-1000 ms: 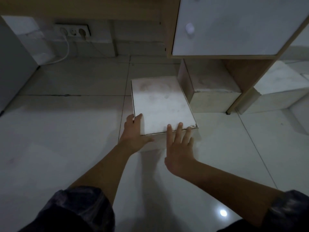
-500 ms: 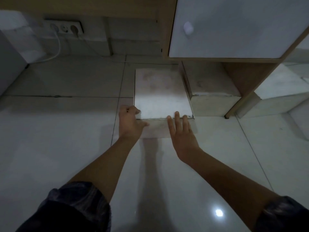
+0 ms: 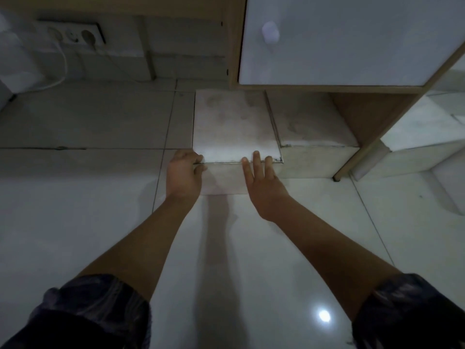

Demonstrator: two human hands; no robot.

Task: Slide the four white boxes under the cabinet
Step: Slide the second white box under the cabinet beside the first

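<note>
A white box (image 3: 234, 124) lies on the tiled floor, its far end just under the left edge of the wooden cabinet (image 3: 334, 41). My left hand (image 3: 183, 175) curls around its near left corner. My right hand (image 3: 261, 182) presses flat against its near side, fingers reaching over the top edge. A second white box (image 3: 309, 132) sits beside it on the right, under the cabinet. A third white box (image 3: 422, 127) lies beyond the cabinet's leg, at the right.
The cabinet's thin wooden leg (image 3: 352, 162) stands between the second and third boxes. A wall socket strip (image 3: 73, 34) with a white cable (image 3: 63, 64) is at the back left. Glossy tile floor (image 3: 75, 197) spreads to the left and near me.
The box has slid away from me towards the cabinet, and it now lines up beside the second box. Both hands moved forward with it.
</note>
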